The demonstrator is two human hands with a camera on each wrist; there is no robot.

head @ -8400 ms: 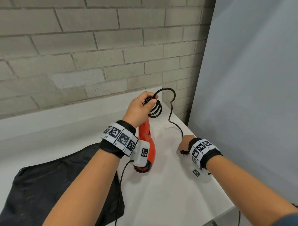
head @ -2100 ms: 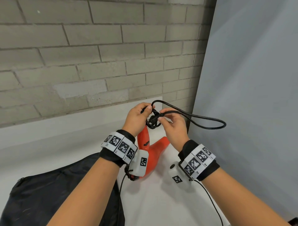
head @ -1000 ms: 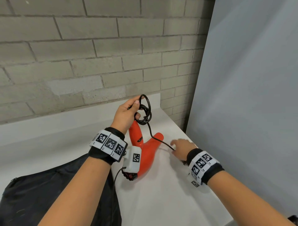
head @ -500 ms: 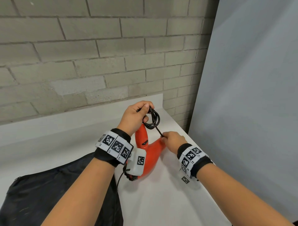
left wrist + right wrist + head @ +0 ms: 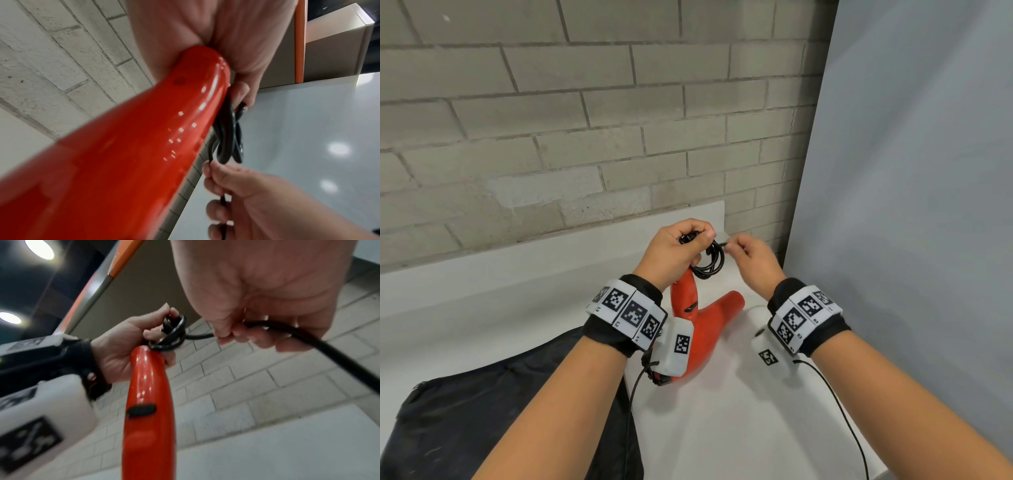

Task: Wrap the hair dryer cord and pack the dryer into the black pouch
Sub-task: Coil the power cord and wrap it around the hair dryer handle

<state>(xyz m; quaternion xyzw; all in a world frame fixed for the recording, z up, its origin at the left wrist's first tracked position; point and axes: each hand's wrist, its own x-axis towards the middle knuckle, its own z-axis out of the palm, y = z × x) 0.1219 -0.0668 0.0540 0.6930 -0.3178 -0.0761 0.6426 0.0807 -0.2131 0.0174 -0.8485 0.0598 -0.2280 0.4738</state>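
The red hair dryer (image 5: pixel 703 329) stands with its handle up on the white table (image 5: pixel 739 428), its nozzle pointing right. My left hand (image 5: pixel 674 250) grips the handle top together with the coiled black cord (image 5: pixel 710 265). Just right of the coil, my right hand (image 5: pixel 751 260) pinches the cord's free length. In the left wrist view the coil (image 5: pixel 228 139) hangs beside the red handle (image 5: pixel 144 138), with the right hand (image 5: pixel 236 191) below it. The right wrist view shows the cord (image 5: pixel 308 339) running out of my right fist (image 5: pixel 246 332) to the loops (image 5: pixel 170 335). The black pouch (image 5: pixel 493 421) lies flat at lower left.
A grey brick wall (image 5: pixel 585 120) rises behind the table, with a low white ledge (image 5: pixel 517 267) along it. A pale grey panel (image 5: pixel 914 171) closes off the right side. The table's right edge is close to my right forearm. Thin sensor cables hang from both wrist units.
My right hand rose from beside the dryer's nozzle to the coil's height, carrying the cord's free end up. The left hand kept its grip on the handle and coil.
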